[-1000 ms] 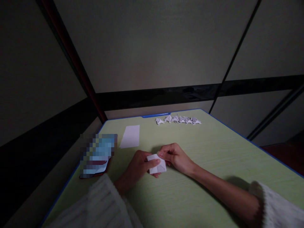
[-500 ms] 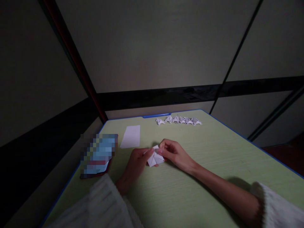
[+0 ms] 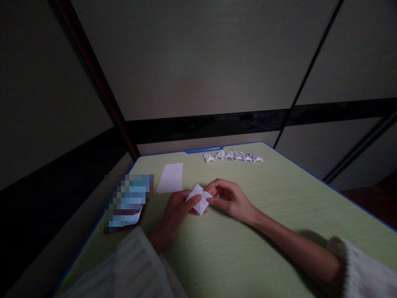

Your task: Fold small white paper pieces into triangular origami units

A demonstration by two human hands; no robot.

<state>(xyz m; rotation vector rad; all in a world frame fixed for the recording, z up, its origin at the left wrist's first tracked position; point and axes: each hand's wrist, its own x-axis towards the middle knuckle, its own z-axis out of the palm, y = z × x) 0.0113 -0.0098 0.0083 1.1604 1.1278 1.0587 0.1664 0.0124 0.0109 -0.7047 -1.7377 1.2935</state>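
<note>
A small folded piece of white paper (image 3: 198,198), creased into layered flaps, is held just above the table between both hands. My left hand (image 3: 179,205) grips its left side, thumb on top and fingers underneath. At its right corner, my right hand (image 3: 228,196) pinches a flap between thumb and curled fingers. The underside of the paper and part of the left fingers are hidden.
A flat sheet of white paper (image 3: 170,178) lies behind the left hand. Further left is a phone (image 3: 128,203) with a blurred screen. Several folded paper figures (image 3: 229,155) stand in a row near the far edge of the green table (image 3: 263,256). Cabinet panels (image 3: 201,62) rise behind.
The folded paper has turned in my hands and shifted slightly up and left. My right hand's fingers have moved along its right corner. The other objects stay put.
</note>
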